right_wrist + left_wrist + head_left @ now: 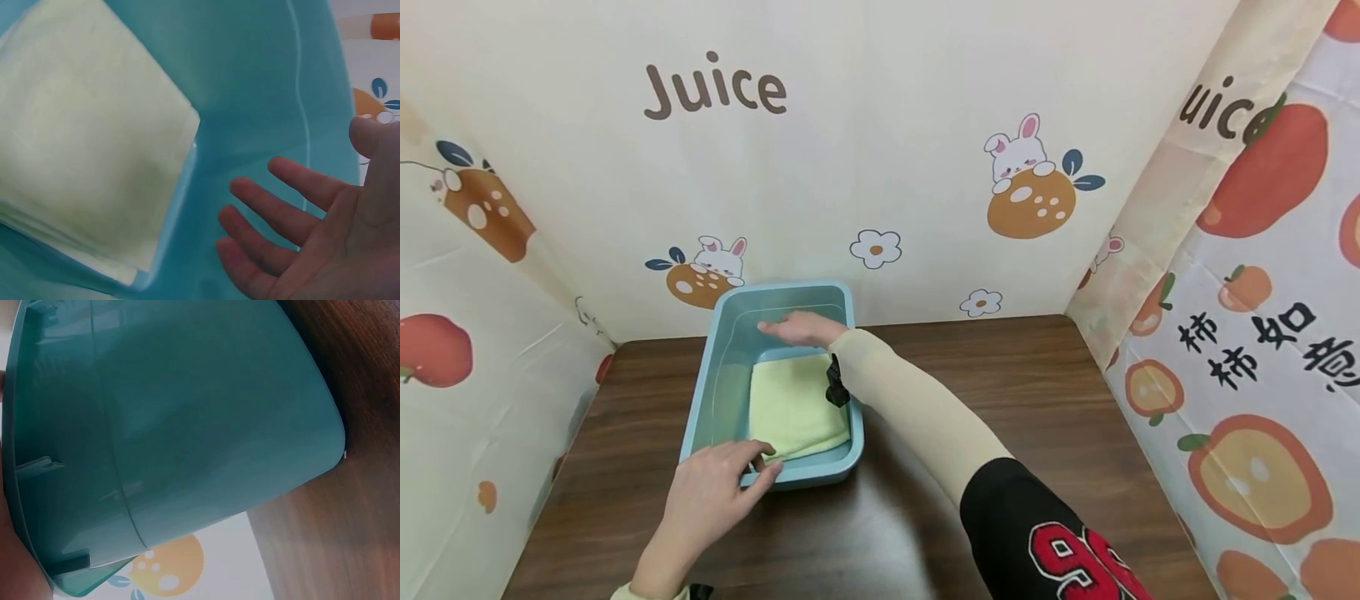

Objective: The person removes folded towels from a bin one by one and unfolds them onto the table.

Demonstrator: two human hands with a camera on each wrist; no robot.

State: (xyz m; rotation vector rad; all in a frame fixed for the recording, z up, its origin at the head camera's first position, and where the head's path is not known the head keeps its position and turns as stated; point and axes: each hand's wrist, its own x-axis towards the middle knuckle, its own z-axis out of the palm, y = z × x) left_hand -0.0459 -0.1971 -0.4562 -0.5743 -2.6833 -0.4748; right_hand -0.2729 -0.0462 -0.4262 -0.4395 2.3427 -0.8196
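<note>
A light-blue plastic basin (700, 408) stands on the wooden table, and a folded pale yellow-green towel (793, 404) lies flat on its floor. My left hand (718, 487) grips the near rim at the left corner, with curled fingers over the edge and the thumb against it. The left wrist view shows mostly the basin's outer wall (219, 412); little of that hand appears there. Over the far part of the basin is my right hand (801, 328), its fingers spread and holding nothing. In the right wrist view, this hand (319, 231) is apart from the towel (94, 137).
The dark wooden table (1000, 433) extends right of the basin. A printed cloth backdrop (865, 150) rises close behind the basin's far end. Patterned cloth sides (1247, 350) border the table at left and right.
</note>
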